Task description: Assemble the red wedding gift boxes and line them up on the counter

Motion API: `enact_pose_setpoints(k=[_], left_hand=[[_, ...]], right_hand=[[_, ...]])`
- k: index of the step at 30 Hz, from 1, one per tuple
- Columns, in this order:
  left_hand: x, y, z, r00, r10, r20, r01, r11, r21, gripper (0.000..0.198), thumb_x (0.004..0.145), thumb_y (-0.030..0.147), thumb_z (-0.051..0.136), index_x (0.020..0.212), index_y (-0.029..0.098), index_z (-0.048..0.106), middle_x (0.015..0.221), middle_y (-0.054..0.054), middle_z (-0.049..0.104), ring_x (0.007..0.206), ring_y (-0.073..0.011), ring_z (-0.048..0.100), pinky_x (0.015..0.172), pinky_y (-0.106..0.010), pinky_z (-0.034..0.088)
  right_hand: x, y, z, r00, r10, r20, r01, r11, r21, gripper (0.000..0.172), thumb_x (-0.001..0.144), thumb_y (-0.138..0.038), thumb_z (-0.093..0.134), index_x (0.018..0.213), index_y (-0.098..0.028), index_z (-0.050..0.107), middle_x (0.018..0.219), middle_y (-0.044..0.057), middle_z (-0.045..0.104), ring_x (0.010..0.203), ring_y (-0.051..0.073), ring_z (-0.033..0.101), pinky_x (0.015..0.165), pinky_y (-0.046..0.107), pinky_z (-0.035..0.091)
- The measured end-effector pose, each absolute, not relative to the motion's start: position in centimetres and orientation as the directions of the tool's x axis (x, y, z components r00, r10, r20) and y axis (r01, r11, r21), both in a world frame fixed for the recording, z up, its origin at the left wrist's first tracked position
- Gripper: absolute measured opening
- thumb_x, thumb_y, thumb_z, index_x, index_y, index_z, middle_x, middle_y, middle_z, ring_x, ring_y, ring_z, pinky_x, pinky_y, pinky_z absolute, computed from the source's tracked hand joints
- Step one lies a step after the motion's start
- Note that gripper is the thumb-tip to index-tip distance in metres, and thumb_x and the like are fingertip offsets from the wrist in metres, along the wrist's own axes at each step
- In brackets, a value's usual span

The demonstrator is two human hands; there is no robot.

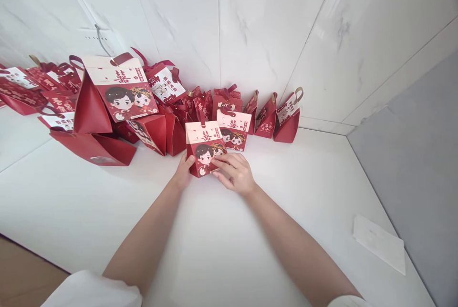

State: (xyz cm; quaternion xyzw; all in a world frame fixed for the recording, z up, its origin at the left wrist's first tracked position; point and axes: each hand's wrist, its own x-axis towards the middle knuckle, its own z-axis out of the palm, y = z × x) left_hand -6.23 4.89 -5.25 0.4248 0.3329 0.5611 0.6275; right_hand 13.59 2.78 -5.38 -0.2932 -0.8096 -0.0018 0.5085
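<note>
Holding a red gift box [204, 147] near the centre of the frame. Gripping its left edge with the fingers of the left hand [183, 172]; touching its lower right front with bent fingers of the right hand [237, 171], cannot tell whether pinching. With a matching box [236, 136] just behind and piled red boxes [91, 109] toward upper left on the desk [304, 178].

Bright, diffuse light slightly washes out the view — a pale streak of glare marks the glossy, grey-veined white marble wall [257, 35]. Faint, soft shadows touch the smooth white tabletop [214, 250]; wide-angle distortion stretches the edges.
</note>
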Motion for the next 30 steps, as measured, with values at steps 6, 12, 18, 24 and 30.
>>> enact_pose_setpoints(k=[6, 12, 18, 24, 30], left_hand=[[-6.4, 5.1, -4.4, 0.065, 0.996, 0.055, -0.405, -0.024, 0.914, 0.043, 0.067, 0.023, 0.068, 0.109, 0.017, 0.063, 0.099, -0.006, 0.071, 0.084, -0.0218, 0.066, 0.074, -0.032, 0.052], [-6.0, 5.0, -5.4, 0.156, 0.987, 0.026, -0.299, 0.022, 0.954, 0.045, 0.069, 0.030, 0.070, 0.111, 0.015, 0.063, 0.109, -0.009, 0.070, 0.096, -0.0272, 0.066, 0.084, -0.037, 0.051], [-4.6, 4.0, -5.6, 0.179, 0.956, 0.233, 0.127, -0.257, 0.958, 0.056, 0.093, 0.050, 0.042, 0.139, 0.019, 0.043, 0.138, -0.011, 0.052, 0.124, -0.0273, 0.051, 0.105, -0.039, 0.038], [-4.1, 3.1, -4.3, 0.341, 0.897, 0.281, 0.269, -0.379, 0.885, 0.056, 0.095, 0.051, 0.033, 0.139, 0.017, 0.043, 0.139, -0.011, 0.050, 0.127, -0.0266, 0.047, 0.108, -0.038, 0.034], [-4.3, 3.3, -4.5, 0.382, 0.892, 0.243, 0.279, -0.362, 0.889, 0.047, 0.096, 0.047, 0.034, 0.124, 0.016, 0.055, 0.120, -0.011, 0.061, 0.109, -0.0258, 0.057, 0.094, -0.035, 0.043]], right_hand=[[13.4, 2.3, -5.1, -0.221, 0.444, 0.868, 0.494, 0.818, -0.293, 0.009, 0.085, -0.018, 0.060, 0.087, -0.021, 0.068, 0.085, 0.004, 0.068, 0.080, 0.017, 0.061, 0.071, 0.033, 0.049], [13.7, 2.1, -3.0, -0.010, 0.459, 0.888, 0.551, 0.744, -0.378, 0.025, 0.084, -0.016, 0.059, 0.107, -0.024, 0.061, 0.104, 0.009, 0.060, 0.095, 0.022, 0.059, 0.080, 0.039, 0.051], [16.4, 2.2, 2.2, -0.045, 0.587, 0.809, 0.546, 0.692, -0.472, 0.041, 0.089, -0.021, 0.051, 0.129, -0.028, 0.045, 0.134, 0.011, 0.046, 0.125, 0.026, 0.046, 0.100, 0.047, 0.043], [17.1, 0.7, 5.5, -0.400, 0.632, 0.664, 0.552, 0.744, -0.376, 0.041, 0.092, -0.021, 0.048, 0.132, -0.030, 0.046, 0.145, 0.006, 0.041, 0.126, 0.024, 0.045, 0.102, 0.044, 0.040], [18.6, 0.2, 6.4, -0.464, 0.710, 0.530, 0.585, 0.694, -0.419, 0.019, 0.090, -0.017, 0.053, 0.108, -0.022, 0.059, 0.113, 0.008, 0.062, 0.105, 0.023, 0.058, 0.090, 0.040, 0.046]])
